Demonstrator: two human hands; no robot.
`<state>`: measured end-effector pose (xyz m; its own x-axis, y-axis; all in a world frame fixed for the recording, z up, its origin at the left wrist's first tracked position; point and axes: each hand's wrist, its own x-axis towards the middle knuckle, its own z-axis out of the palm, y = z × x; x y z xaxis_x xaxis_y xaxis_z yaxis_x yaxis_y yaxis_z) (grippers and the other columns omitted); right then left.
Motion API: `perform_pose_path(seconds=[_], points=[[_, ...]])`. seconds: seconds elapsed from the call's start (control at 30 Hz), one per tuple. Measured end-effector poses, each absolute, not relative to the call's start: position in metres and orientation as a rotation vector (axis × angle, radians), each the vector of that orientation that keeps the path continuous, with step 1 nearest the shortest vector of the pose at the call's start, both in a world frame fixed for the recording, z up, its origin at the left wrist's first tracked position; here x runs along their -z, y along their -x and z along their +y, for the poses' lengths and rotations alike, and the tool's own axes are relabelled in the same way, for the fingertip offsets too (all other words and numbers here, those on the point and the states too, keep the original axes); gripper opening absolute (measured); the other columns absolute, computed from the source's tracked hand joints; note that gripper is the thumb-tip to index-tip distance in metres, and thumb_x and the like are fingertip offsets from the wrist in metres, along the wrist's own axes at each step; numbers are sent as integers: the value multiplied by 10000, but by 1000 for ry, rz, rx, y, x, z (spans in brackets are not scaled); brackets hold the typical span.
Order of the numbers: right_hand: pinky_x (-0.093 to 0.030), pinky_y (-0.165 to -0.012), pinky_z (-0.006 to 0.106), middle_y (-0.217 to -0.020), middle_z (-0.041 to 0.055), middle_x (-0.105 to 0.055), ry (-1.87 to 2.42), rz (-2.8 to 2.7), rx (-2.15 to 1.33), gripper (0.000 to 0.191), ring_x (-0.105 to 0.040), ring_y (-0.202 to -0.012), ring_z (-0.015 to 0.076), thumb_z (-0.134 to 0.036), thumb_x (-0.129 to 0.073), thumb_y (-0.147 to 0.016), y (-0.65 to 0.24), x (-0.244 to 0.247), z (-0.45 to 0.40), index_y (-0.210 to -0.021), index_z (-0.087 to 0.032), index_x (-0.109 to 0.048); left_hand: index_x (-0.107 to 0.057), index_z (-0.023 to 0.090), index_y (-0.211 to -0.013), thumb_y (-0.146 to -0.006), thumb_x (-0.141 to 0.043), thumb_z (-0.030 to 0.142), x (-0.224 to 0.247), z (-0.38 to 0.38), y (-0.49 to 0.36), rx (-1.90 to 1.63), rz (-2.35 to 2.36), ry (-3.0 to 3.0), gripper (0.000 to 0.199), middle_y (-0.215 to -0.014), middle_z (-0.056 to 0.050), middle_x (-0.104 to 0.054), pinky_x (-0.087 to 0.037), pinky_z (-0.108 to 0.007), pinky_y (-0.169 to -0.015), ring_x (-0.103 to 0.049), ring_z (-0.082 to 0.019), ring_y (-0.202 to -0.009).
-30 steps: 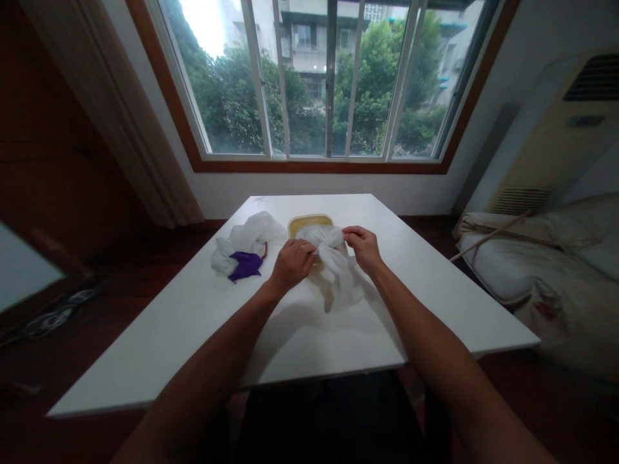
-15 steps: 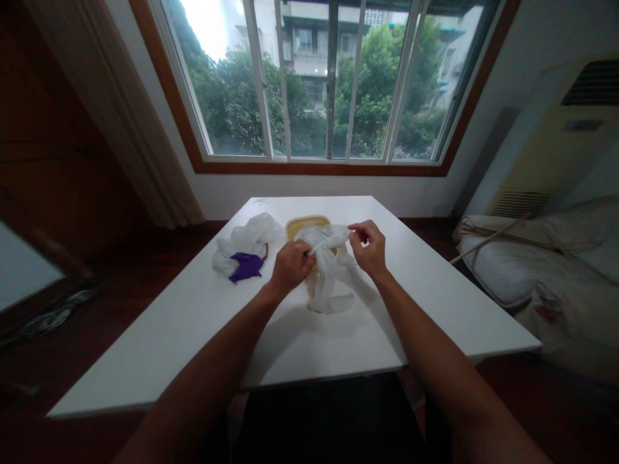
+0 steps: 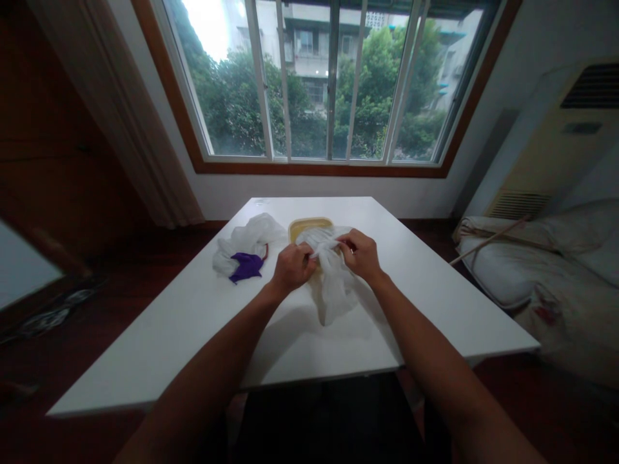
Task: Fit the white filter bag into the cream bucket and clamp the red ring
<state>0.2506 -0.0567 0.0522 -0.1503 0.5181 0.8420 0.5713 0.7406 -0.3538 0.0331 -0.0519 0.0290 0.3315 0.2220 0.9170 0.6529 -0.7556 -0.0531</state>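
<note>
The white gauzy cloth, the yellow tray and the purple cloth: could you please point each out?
white gauzy cloth [image 3: 333, 290], head view, hanging lower part.
yellow tray [image 3: 302, 225], head view, far rim.
purple cloth [image 3: 245, 265], head view, middle.

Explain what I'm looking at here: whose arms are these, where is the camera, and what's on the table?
No machine here: a person wears the camera on their head, so it looks forward and down along their own bare arms. The left hand and right hand both pinch a sheer white cloth bunched between them, its tail hanging onto the white table. Behind the cloth lies a yellow tray. To the left sits another white cloth with a purple piece on it.
</note>
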Motion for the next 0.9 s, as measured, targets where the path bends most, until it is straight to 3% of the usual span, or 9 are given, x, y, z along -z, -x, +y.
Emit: perform_pose_path(seconds=[0.23,0.4,0.57,0.73,0.9], points=[[-371,-554,273,-616,-15,-552,993,-1500,-117,131,-457,-546,131,-289,-598,-819,-263,-49,-41,-757,-183,-643,-496,216,-820,-930,-445,315,-34,-52,-33,1430,-753,2168,156,-686,-8,-588,-420,-284,-602,-541,-151,-614],[-366,-524,259,-634,-16,-559,1045,-1288,-252,120,-457,-557,131,-296,-575,-780,-263,-44,-31,-760,-182,-607,-498,217,-834,-903,-477,277,-35,-53,-36,1472,-710,2201,94,-689,-9,-587,-417,-281,-609,-534,-155,-613],[-350,-498,243,-626,-35,-525,919,-1420,-295,138,-442,-532,114,-331,-589,-817,-253,-47,-45,-813,-193,-586,-522,204,-918,-936,-472,324,-35,-54,-33,1550,-695,2163,131,-670,9,-572,-397,-268,-577,-523,-138,-565],[-337,-480,235,-589,-50,-508,797,-1644,-207,115,-421,-492,94,-312,-602,-856,-236,-54,-71,-817,-205,-584,-609,174,-1097,-938,-511,493,-34,-56,-34,1520,-695,2209,369,-584,34,-552,-402,-267,-593,-527,-132,-530],[-368,-483,237,-619,-37,-553,700,-1722,-213,107,-472,-498,95,-276,-575,-890,-223,-56,-82,-805,-211,-575,-698,186,-950,-887,-620,472,-37,-60,-39,1400,-788,2247,303,-543,22,-579,-389,-279,-601,-559,-127,-523]])
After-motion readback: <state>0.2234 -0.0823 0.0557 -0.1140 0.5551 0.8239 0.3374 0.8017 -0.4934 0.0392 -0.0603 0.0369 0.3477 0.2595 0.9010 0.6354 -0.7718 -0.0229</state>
